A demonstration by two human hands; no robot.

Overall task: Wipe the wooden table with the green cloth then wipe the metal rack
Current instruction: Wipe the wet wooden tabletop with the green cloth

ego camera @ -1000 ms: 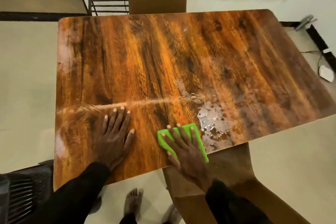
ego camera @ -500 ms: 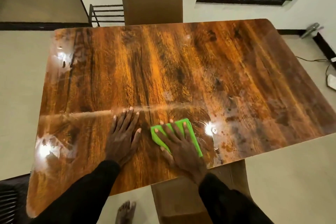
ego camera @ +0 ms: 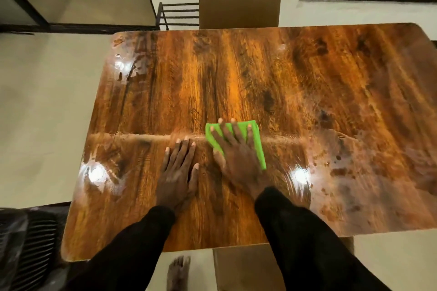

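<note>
Your right hand (ego camera: 236,158) has pushed the green cloth (ego camera: 256,146) away from you in the last second. It now lies under your spread, straight fingers, and its far edge shows just beyond the fingertips, past the pale streak across the wooden table (ego camera: 236,73). Your left hand (ego camera: 176,175) stays flat just beside it, fingers straight and close together. The wet spots (ego camera: 340,172) to the right of your right fingers look not yet wiped, so the table step continues. The metal rack (ego camera: 179,16), far beyond your fingertips, waits.
</note>
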